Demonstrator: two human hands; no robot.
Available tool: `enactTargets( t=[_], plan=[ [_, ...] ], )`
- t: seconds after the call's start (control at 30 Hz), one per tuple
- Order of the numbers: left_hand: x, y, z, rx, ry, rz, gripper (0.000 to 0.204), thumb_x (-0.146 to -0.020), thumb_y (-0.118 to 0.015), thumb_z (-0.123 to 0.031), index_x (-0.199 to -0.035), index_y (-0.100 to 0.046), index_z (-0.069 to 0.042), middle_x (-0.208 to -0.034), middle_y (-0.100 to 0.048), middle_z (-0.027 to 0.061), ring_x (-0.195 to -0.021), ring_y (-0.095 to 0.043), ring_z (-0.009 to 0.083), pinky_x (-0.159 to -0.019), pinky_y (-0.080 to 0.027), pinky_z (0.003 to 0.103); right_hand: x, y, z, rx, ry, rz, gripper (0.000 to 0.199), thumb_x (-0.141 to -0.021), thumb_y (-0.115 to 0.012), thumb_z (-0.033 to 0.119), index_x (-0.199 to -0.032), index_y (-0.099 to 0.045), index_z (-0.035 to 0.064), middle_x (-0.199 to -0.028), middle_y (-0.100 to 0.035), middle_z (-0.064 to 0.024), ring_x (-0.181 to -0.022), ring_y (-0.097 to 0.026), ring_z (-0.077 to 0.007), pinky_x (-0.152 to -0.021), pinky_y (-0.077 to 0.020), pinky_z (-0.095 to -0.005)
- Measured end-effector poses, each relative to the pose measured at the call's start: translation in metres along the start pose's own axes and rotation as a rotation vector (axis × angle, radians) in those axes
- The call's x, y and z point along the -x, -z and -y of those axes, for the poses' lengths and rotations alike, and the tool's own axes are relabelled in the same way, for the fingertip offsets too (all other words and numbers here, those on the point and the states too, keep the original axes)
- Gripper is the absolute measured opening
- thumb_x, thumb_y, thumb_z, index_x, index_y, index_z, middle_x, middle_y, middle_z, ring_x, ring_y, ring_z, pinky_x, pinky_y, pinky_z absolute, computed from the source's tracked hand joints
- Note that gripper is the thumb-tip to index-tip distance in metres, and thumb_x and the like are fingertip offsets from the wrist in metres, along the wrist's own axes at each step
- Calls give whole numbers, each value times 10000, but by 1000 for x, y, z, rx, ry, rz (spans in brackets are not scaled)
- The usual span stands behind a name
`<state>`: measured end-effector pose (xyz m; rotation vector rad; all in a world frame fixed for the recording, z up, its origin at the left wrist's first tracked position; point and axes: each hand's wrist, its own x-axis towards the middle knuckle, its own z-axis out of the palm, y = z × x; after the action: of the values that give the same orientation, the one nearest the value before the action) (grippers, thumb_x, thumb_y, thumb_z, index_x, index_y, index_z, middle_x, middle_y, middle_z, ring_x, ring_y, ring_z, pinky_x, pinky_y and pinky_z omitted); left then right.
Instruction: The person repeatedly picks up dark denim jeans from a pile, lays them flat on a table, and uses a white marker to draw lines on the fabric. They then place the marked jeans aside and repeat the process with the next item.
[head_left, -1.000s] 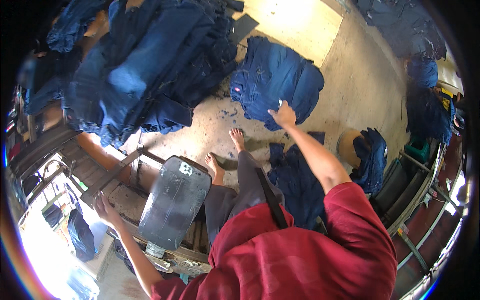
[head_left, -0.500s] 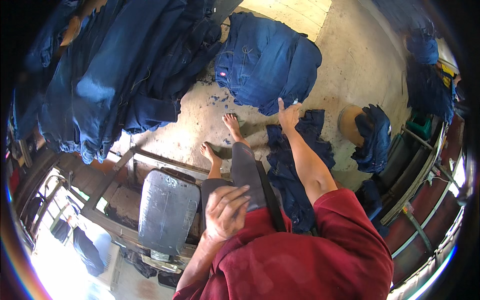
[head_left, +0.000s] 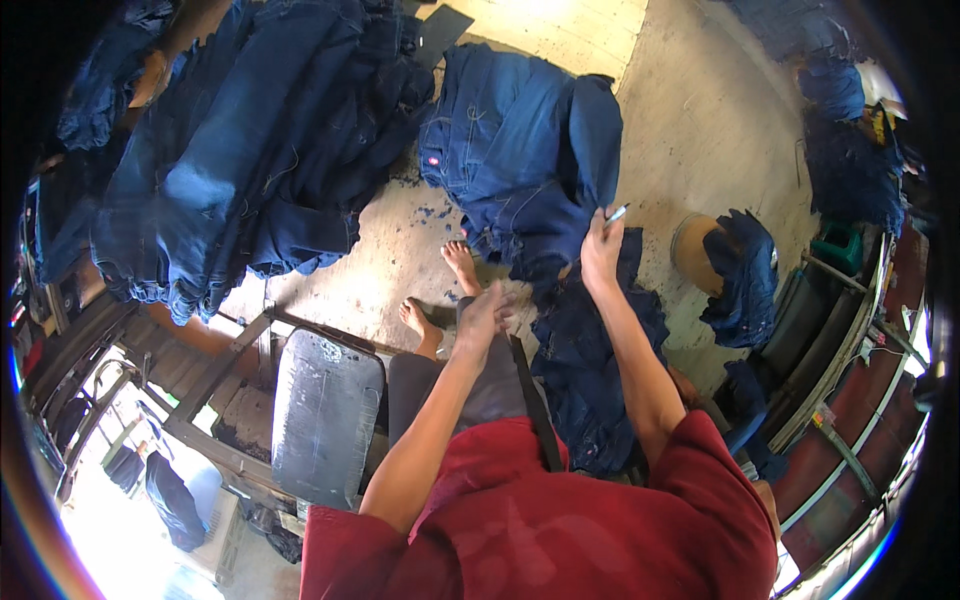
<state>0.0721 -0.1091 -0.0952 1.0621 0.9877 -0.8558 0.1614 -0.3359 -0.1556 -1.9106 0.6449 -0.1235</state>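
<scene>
My right hand (head_left: 602, 240) is closed around a small pale tool (head_left: 617, 213) with a dark tip; its exact kind is too small to make out. That hand is at the near right edge of a bundle of dark blue jeans (head_left: 520, 140), where a raised denim fold meets the fingers. Whether the fingers also pinch the cloth I cannot tell. My left hand (head_left: 486, 318) hovers over my leg, short of the bundle, its fingers smeared by motion. More dark denim (head_left: 590, 370) lies beside my legs, below my right forearm.
A large heap of jeans (head_left: 240, 150) rises at the left. To the right, a round tan stool (head_left: 692, 255) has denim draped over it. A worn grey bench seat (head_left: 328, 420) stands left of my legs. Blue scraps (head_left: 432, 215) litter the floor by my bare feet.
My right hand has shifted right and slightly nearer, and a fold on the bundle's right side now stands up. My left hand has moved forward and right, away from my body.
</scene>
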Motion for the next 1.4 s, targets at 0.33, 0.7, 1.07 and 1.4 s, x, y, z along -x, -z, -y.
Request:
enactTargets(
  t=[0.33, 0.7, 1.07, 1.4],
  plan=[
    [-14, -18, -77, 809, -114, 347, 434, -1128, -634, -341, -1463, -663, -67, -1483, -698, 157, -1376, -653, 339, -1214, -489, 542, 72, 63, 128, -581, -367, 87, 71, -1191, -512, 182, -1230, -461, 211, -946, -467, 59, -601, -363, -52, -537, -340, -252],
    [131, -46, -127, 430, -311, 391, 446, -1138, -649, -333, -1439, -656, -4, -1332, -753, 95, -1188, -742, 235, -1054, -600, 425, 110, 92, 182, 96, 321, 100, 637, -958, -866, 295, -1364, -504, -35, -1270, -613, -223, -1139, -632, -356, -1008, -503, -470],
    [94, 123, -175, 513, -648, 306, 450, -1151, -586, -366, -1419, -677, -16, -1413, -732, 174, -1320, -680, 349, -1197, -489, 543, 169, -56, 173, 206, 787, 485, 399, -885, -845, 155, -1128, -545, 50, -927, -675, -182, -891, -691, -399, -816, -534, -506],
    [227, 324, 81, 1044, -650, -131, 486, -1173, -511, -448, -1497, -658, -117, -1521, -679, 141, -1373, -655, 362, -1189, -511, 595, 429, 2, 151, 98, 604, 1157, 449, -931, -875, 349, -1138, -594, 68, -961, -729, -188, -933, -744, -409, -811, -596, -501]
  ],
)
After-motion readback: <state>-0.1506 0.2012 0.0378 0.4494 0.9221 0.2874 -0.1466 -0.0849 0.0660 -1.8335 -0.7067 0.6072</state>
